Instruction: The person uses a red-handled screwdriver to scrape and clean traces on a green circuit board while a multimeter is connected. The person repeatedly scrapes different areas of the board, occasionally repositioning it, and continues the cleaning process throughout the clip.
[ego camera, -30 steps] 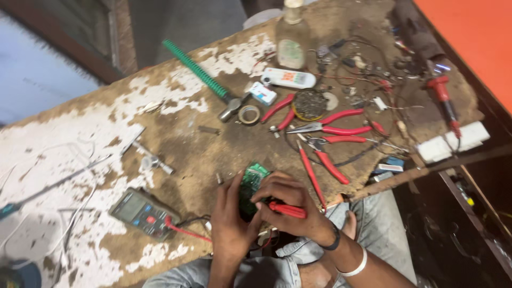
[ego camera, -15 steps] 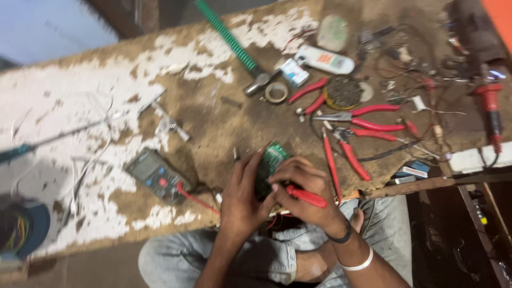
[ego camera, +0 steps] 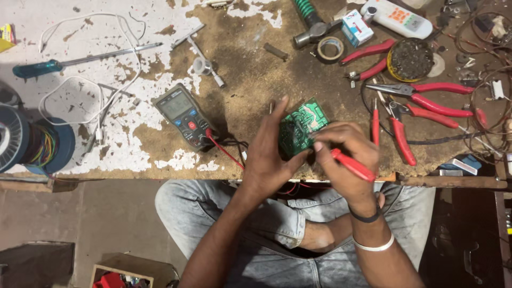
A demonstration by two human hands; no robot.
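Head view: left hand (ego camera: 269, 160) is gripping a green circuit board (ego camera: 300, 127) at the surface (ego camera: 250, 80) edge. Right hand (ego camera: 346, 160), fingers pinching a red probe (ego camera: 352, 165), is touching its tip there. Testing seems underway, with the meter (ego camera: 184, 114) lying beside.

Single head-worn view, looking almost straight down from above onto the worn, paint-flaked wooden desk (ego camera: 106, 53). Near enough to fill the upper half with desk surface; near edge of the desk crossing mid-picture, crossed legs in pale jeans (ego camera: 277, 224) and floor below. No second view for overlap.
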